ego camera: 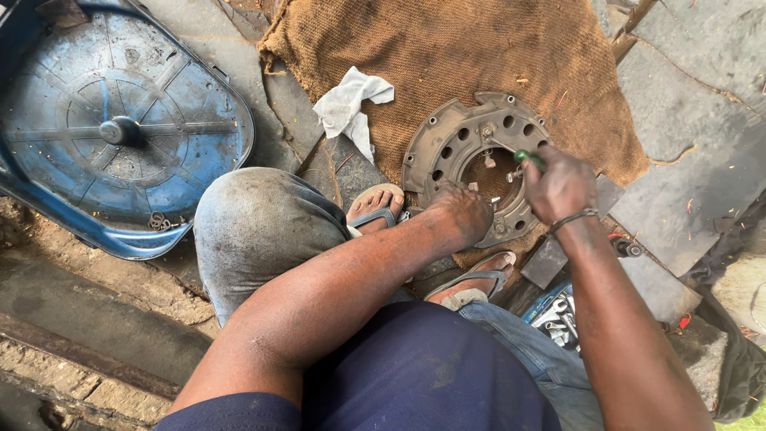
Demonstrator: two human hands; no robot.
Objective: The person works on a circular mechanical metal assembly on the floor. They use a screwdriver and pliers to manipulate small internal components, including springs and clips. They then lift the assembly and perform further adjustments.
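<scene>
Head view | left hand (pixel 461 209) pressing clutch cover (pixel 447 144) | right hand (pixel 561 185) gripping green-handled screwdriver (pixel 528 159)

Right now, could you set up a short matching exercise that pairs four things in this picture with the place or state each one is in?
Things:
1. left hand
2. right hand
3. white rag
4. blue cover

Places or states:
A. lying crumpled at the edge of the brown sacking
B. gripping a green-handled tool
C. on the ground at the far left
D. pressed on the rim of the round metal plate

Pairs: 1-D, 2-B, 3-A, 4-C
</scene>
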